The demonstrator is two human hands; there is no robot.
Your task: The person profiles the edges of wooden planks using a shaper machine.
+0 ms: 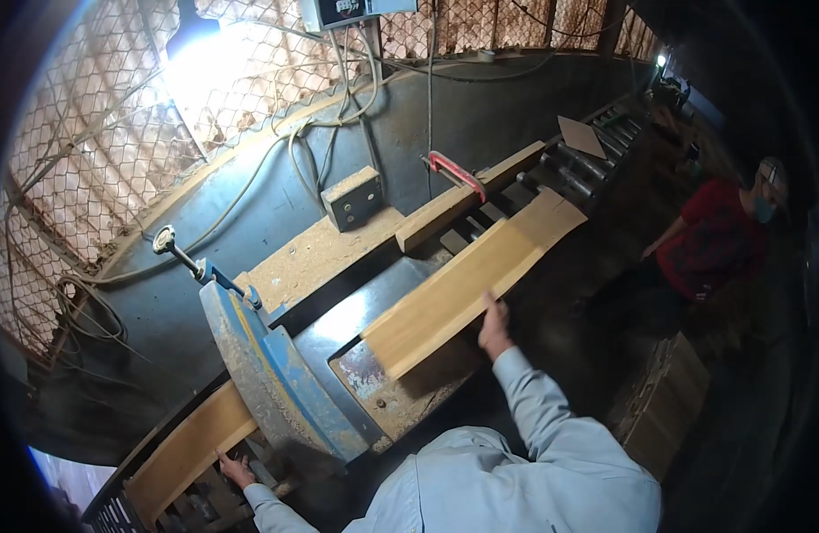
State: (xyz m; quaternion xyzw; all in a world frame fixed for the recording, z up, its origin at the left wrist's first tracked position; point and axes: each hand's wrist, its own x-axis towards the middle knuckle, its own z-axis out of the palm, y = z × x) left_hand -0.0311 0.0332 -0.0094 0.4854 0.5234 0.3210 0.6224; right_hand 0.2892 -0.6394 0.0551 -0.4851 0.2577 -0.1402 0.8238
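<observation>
My right hand grips the near edge of a long wooden board, its thumb on top and its other fingers mostly hidden. This board slants across the metal machine table and reaches over the rollers at the far right. On the left, my left hand is at the near edge of a second wooden board, fingers curled against it. A blue machine housing, dusted with sawdust, stands between the two boards. The second board's right end meets the housing.
A red clamp sits on a wooden fence behind the right board. A roller conveyor runs far right, carrying a small wood piece. A person in a red shirt stands right, near stacked boards.
</observation>
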